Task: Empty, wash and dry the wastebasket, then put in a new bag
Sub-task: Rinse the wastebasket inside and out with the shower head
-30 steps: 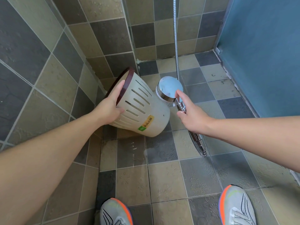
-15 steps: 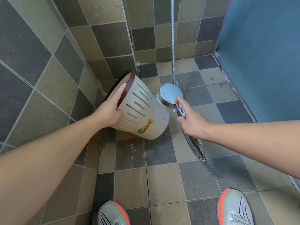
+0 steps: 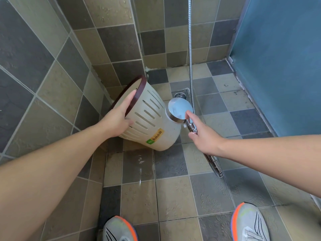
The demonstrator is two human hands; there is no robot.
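Two hands share the work: the left hand (image 3: 119,117) grips the wastebasket (image 3: 152,122) at its dark rim (image 3: 128,89), fingers (image 3: 129,101) curled over the edge, holding it tipped on its side above the floor (image 3: 173,197) near the tiled corner. The right hand (image 3: 201,136) is wrapped round the shower head (image 3: 180,110) handle, forefinger stretched along it. Thin slotted plastic looks light and stiff, likely slick when wet, so the rim seems the surest hold.
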